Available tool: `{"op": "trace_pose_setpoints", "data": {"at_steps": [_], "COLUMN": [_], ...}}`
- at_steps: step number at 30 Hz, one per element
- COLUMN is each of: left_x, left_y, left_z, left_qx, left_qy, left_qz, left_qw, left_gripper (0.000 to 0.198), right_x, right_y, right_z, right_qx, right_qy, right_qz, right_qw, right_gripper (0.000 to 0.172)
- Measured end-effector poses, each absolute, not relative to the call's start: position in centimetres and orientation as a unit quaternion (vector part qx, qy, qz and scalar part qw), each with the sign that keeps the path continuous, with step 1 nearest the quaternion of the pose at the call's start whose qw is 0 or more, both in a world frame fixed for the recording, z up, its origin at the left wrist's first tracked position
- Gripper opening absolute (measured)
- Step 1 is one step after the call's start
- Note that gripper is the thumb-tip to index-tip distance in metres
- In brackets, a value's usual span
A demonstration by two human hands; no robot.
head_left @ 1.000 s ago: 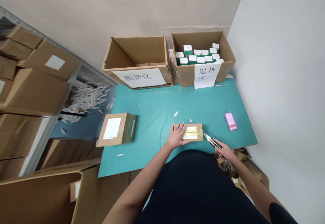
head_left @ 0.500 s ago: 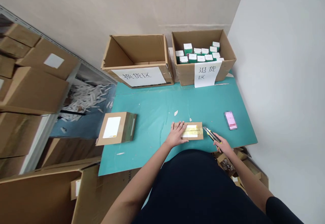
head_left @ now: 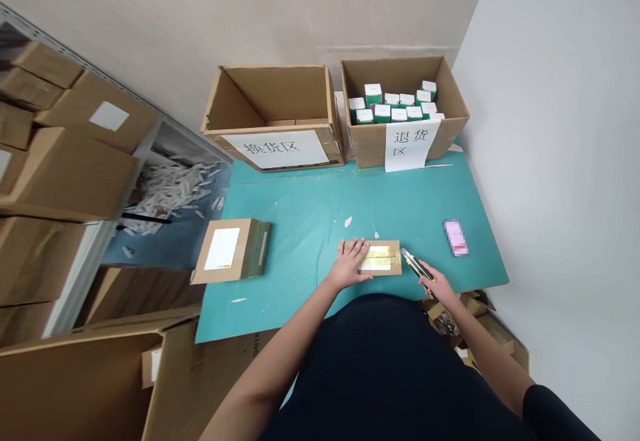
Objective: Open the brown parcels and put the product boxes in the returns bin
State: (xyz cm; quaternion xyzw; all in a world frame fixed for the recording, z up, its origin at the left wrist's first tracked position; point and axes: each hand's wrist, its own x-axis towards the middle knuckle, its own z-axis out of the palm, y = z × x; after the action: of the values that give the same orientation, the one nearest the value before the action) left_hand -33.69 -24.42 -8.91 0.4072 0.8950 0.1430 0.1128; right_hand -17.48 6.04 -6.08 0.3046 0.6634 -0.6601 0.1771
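My left hand point(head_left: 349, 265) lies flat with its fingers spread on the left end of a small cardboard parcel point(head_left: 393, 266), which has yellowish tape across its top. My right hand point(head_left: 432, 280) grips a black-and-yellow utility knife point(head_left: 413, 264). The knife's tip is at the parcel's right edge, near its upper corner. Both the parcel and the knife lie on a teal work mat point(head_left: 305, 221).
Two open cartons with paper signs stand at the mat's far edge; one point(head_left: 275, 98) holds little, the other point(head_left: 403, 94) several green-and-white boxes. A taped parcel point(head_left: 233, 251) and a blurred pink item point(head_left: 457, 238) lie on the mat. Cardboard boxes stack at left.
My right hand and the knife have moved up toward the parcel's right edge, and the knife tip now sits by its upper corner. My left hand and the parcel stay put.
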Motion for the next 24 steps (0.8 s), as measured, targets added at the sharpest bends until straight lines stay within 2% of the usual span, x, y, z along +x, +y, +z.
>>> {"op": "trace_pose_setpoints", "data": {"at_steps": [24], "left_x": [-33.3], "left_y": [-24.4], "left_z": [-9.4], "left_qx": [0.398], "left_qy": [0.900], "left_qz": [0.153], "left_qw": [0.094], "left_gripper": [0.101], "right_x": [-15.2], "right_y": [5.6], "right_z": [-6.2], "right_qx": [0.284], "right_qy": [0.667], "right_qz": [-0.648], "right_qw": [0.233], "right_gripper": [0.080]}}
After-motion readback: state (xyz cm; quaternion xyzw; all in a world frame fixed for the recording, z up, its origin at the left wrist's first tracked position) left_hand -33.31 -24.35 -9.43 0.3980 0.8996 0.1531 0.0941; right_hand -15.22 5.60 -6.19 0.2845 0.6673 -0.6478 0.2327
